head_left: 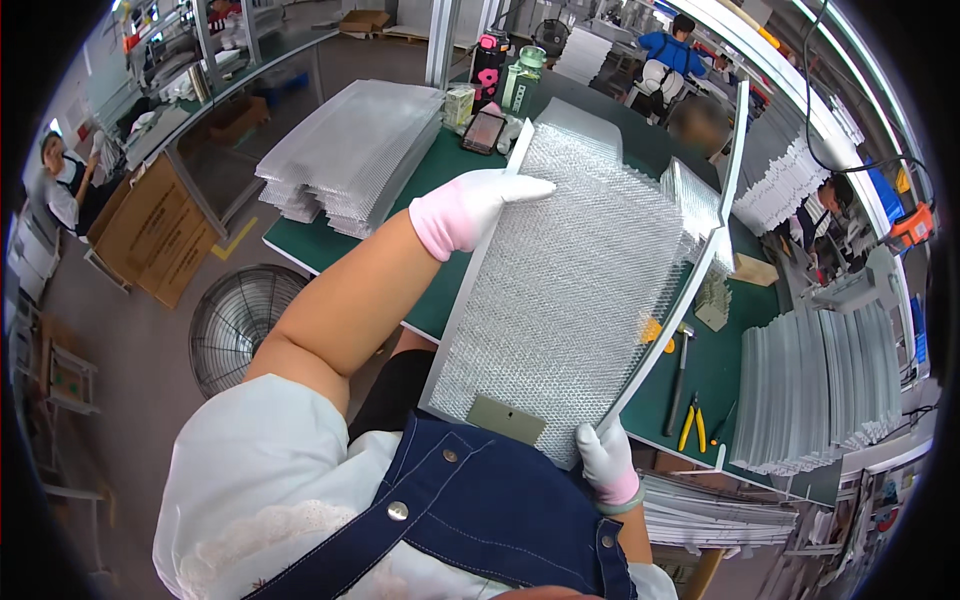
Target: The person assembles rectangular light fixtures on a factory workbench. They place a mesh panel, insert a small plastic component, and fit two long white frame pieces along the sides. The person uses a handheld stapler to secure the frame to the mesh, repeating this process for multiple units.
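Note:
A silver mesh filter panel (560, 290) with thin metal frame strips along its sides leans tilted between my hands, its lower end close to my apron. My left hand (480, 205), in a white and pink glove, grips the left edge strip, thumb side lying over the mesh. At the lower right corner, my gloved right hand (607, 462) is closed around the panel's edge; its fingertips are partly hidden. A small grey-green plate (507, 418) sits at the panel's lower end. Along the right side, a metal frame strip (665, 325) runs up to a corner and bends on upward.
Stacked mesh sheets (350, 150) lie on the green table (655, 395) at left. To the right are a hammer (680, 375), yellow-handled pliers (692, 425) and a stack of metal strips (820, 390). Bottles (522, 80) and a phone (484, 132) stand behind. A floor fan (235, 330) is at left.

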Demonstrator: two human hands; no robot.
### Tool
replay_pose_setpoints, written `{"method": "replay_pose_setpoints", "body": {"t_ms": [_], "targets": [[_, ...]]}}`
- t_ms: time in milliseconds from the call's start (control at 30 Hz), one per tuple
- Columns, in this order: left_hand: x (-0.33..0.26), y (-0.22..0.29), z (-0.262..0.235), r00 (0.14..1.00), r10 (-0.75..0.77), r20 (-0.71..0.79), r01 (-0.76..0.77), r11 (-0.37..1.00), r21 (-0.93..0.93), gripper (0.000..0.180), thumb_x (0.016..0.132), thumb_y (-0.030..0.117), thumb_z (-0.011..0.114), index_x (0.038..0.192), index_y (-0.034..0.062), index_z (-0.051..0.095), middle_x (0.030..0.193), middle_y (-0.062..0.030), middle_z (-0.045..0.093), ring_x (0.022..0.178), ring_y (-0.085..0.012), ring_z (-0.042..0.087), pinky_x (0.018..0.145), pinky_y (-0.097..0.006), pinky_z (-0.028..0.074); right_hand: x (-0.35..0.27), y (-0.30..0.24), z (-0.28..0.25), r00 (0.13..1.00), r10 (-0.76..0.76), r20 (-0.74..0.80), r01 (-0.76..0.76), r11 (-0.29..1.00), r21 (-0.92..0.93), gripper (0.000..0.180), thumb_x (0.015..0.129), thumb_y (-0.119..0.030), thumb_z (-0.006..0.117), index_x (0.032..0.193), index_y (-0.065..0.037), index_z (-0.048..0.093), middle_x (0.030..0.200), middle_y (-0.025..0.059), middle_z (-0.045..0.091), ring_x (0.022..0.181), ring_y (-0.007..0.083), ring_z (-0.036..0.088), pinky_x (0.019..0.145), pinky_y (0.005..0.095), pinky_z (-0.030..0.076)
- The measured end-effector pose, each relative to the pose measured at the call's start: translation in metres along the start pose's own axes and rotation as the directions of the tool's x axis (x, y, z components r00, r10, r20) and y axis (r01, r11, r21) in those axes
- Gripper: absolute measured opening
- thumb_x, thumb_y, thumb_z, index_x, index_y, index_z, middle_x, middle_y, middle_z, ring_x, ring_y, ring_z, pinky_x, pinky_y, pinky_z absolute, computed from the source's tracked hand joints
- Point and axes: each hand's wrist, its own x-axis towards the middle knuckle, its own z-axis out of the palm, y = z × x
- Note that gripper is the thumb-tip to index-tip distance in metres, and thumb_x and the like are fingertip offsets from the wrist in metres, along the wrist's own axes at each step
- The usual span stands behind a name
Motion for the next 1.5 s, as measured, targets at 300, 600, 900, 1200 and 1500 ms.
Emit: {"method": "replay_pose_setpoints", "body": {"t_ms": [300, 600, 900, 1200, 1500], "targets": [[-0.011, -0.005, 0.027, 0.993, 0.116, 0.012, -0.113, 0.985, -0.127, 0.037, 0.097, 0.016, 0.062, 0.129, -0.0032, 0.060, 0.117, -0.0109, 0.069, 0.105, -0.0203, 0.067, 0.096, -0.034, 0.051, -0.002, 0.009, -0.023, 0.969, -0.186, -0.162, 0.188, 0.982, -0.002, 0.046, 0.097, -0.025, 0.060, 0.127, 0.009, 0.050, 0.107, 0.0101, 0.066, 0.093, 0.0213, 0.064, 0.088, 0.0340, 0.050], [-0.097, -0.123, 0.088, 0.983, -0.083, -0.162, -0.001, 0.887, -0.461, 0.044, 0.106, 0.023, 0.046, 0.140, -0.0052, 0.046, 0.135, -0.0163, 0.055, 0.128, -0.0271, 0.051, 0.110, -0.038, 0.040, -0.008, -0.080, -0.180, 0.925, 0.312, 0.218, -0.327, 0.944, 0.036, 0.056, 0.087, -0.019, 0.069, 0.133, 0.008, 0.052, 0.117, 0.0062, 0.064, 0.103, 0.0123, 0.060, 0.093, 0.0302, 0.050], [-0.134, -0.012, 0.050, 0.846, -0.357, 0.396, -0.005, 0.738, 0.675, 0.029, 0.097, 0.021, 0.054, 0.097, -0.0032, 0.071, 0.098, -0.0166, 0.071, 0.092, -0.0243, 0.069, 0.085, -0.036, 0.054, 0.020, -0.073, -0.161, 0.817, 0.412, 0.403, -0.323, 0.907, -0.271, 0.028, 0.094, -0.014, 0.062, 0.116, 0.004, 0.061, 0.098, 0.0010, 0.065, 0.091, 0.0089, 0.057, 0.086, 0.0280, 0.049], [0.010, 0.015, 0.216, 0.630, -0.595, 0.498, -0.594, 0.043, 0.803, 0.042, 0.093, 0.037, 0.064, 0.112, 0.0000, 0.065, 0.094, -0.0161, 0.068, 0.094, -0.0310, 0.067, 0.084, -0.042, 0.052, 0.030, -0.153, -0.133, 0.815, 0.430, 0.389, -0.113, 0.775, -0.621, 0.022, 0.091, -0.022, 0.065, 0.102, -0.003, 0.064, 0.075, 0.0031, 0.059, 0.072, 0.0120, 0.055, 0.070, 0.0314, 0.048], [0.017, -0.009, 0.188, 0.582, -0.489, 0.650, -0.625, 0.242, 0.742, 0.037, 0.097, 0.035, 0.060, 0.114, 0.0014, 0.060, 0.092, -0.0173, 0.067, 0.092, -0.0323, 0.067, 0.083, -0.042, 0.052, -0.004, -0.132, -0.075, 0.969, -0.245, -0.033, 0.076, 0.422, -0.904, 0.023, 0.091, -0.028, 0.066, 0.084, -0.007, 0.060, 0.074, 0.0144, 0.063, 0.071, 0.0349, 0.065, 0.065, 0.0440, 0.051]]}}
